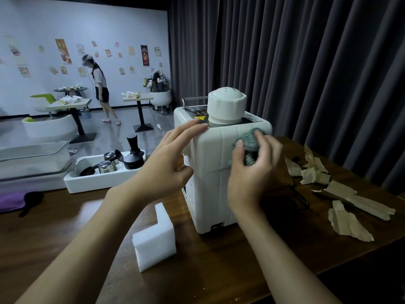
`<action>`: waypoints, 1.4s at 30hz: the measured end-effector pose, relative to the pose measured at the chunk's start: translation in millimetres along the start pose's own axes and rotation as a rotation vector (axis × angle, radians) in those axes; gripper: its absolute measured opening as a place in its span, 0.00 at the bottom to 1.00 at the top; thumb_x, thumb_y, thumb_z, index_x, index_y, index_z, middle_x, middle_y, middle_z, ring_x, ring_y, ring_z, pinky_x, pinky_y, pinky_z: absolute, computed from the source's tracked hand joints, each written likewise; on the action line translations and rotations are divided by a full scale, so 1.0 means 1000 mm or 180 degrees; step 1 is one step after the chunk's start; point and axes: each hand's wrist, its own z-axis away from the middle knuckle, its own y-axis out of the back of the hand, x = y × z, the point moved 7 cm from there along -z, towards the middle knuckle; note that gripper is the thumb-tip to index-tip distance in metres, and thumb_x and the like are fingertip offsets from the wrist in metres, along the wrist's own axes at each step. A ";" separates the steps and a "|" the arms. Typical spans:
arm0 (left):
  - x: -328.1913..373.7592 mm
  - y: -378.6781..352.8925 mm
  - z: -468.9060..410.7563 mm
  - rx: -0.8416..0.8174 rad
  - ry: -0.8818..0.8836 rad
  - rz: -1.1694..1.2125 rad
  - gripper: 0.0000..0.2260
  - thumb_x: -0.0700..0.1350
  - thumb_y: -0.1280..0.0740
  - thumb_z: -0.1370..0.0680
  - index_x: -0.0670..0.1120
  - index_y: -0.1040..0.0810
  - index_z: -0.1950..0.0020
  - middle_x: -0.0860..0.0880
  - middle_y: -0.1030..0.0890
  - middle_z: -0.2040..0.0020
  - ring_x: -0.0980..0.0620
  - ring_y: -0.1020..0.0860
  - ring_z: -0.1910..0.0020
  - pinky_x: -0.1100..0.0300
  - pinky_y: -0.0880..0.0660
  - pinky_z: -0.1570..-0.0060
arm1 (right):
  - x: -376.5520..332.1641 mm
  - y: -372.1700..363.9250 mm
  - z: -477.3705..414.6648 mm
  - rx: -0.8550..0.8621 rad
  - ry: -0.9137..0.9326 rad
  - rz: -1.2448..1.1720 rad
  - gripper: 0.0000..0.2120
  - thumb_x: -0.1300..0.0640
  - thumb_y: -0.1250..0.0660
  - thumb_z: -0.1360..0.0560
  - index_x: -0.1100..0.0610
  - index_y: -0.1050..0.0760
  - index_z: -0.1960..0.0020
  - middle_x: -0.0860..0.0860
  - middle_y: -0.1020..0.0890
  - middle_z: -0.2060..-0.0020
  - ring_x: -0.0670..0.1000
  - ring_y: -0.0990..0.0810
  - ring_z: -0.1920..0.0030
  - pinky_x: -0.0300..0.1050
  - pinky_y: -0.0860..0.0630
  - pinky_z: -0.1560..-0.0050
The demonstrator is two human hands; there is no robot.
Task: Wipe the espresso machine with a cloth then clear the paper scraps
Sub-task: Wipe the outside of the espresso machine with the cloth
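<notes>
A white espresso machine (213, 183) stands on the dark wooden table (208, 270), with a white domed cap on its top. My right hand (252, 174) grips a bunched grey-green cloth (248, 142) and presses it on the machine's upper side near the top edge. My left hand (168, 163) is spread, its straight fingertips touching the machine's top left corner. Several torn beige paper scraps (348, 220) lie on the table to the right of the machine.
A white foam corner block (155, 238) sits on the table in front of the machine. A white foam tray (87, 178) with a tamper, metal cups and a portafilter lies at the left. Dark curtains hang behind. A person walks among café tables far back.
</notes>
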 end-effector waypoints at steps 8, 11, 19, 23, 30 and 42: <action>0.000 0.001 0.002 0.0037 0.0061 0.0147 0.40 0.31 0.36 0.31 0.57 0.39 0.22 0.64 0.35 0.26 0.59 0.36 0.26 0.56 0.34 0.30 | -0.028 -0.020 0.028 -0.0593 0.0766 0.0112 0.17 0.62 0.30 0.26 0.65 0.23 0.38 0.58 0.24 0.44 0.57 0.25 0.41 0.53 0.26 0.39; 0.001 0.001 0.001 0.0055 0.0014 0.0123 0.38 0.33 0.36 0.31 0.55 0.37 0.23 0.61 0.37 0.23 0.57 0.39 0.23 0.48 0.34 0.28 | -0.011 -0.009 0.001 -0.0420 0.0561 0.0120 0.16 0.60 0.31 0.24 0.65 0.23 0.38 0.58 0.25 0.44 0.51 0.26 0.41 0.44 0.28 0.37; 0.003 -0.001 0.001 0.0097 0.0029 0.0123 0.30 0.50 0.33 0.25 0.56 0.37 0.24 0.60 0.37 0.23 0.58 0.39 0.23 0.44 0.35 0.27 | 0.002 -0.001 -0.023 -0.0133 0.0024 -0.0089 0.17 0.55 0.32 0.23 0.63 0.24 0.38 0.53 0.29 0.43 0.49 0.26 0.41 0.51 0.24 0.41; 0.002 -0.002 0.001 0.0233 -0.0083 0.0078 0.30 0.49 0.29 0.23 0.54 0.36 0.24 0.59 0.36 0.23 0.57 0.37 0.23 0.45 0.33 0.28 | -0.034 -0.023 0.007 -0.0757 0.0730 0.0054 0.17 0.56 0.31 0.25 0.62 0.22 0.39 0.57 0.25 0.44 0.54 0.27 0.41 0.48 0.29 0.37; 0.006 -0.008 0.003 0.0225 0.0152 -0.0111 0.32 0.55 0.29 0.25 0.60 0.40 0.25 0.58 0.42 0.20 0.57 0.43 0.21 0.45 0.40 0.23 | -0.014 -0.006 -0.027 -0.0738 0.1076 0.0847 0.15 0.48 0.32 0.24 0.52 0.20 0.40 0.50 0.22 0.43 0.56 0.29 0.40 0.55 0.33 0.42; 0.012 -0.015 -0.003 0.1237 0.1243 -0.0242 0.36 0.59 0.25 0.29 0.51 0.36 0.26 0.47 0.28 0.35 0.44 0.32 0.33 0.47 0.31 0.37 | 0.055 0.023 -0.079 -0.1387 -0.0458 -0.0265 0.15 0.55 0.35 0.20 0.60 0.25 0.36 0.49 0.20 0.47 0.39 0.22 0.48 0.31 0.24 0.49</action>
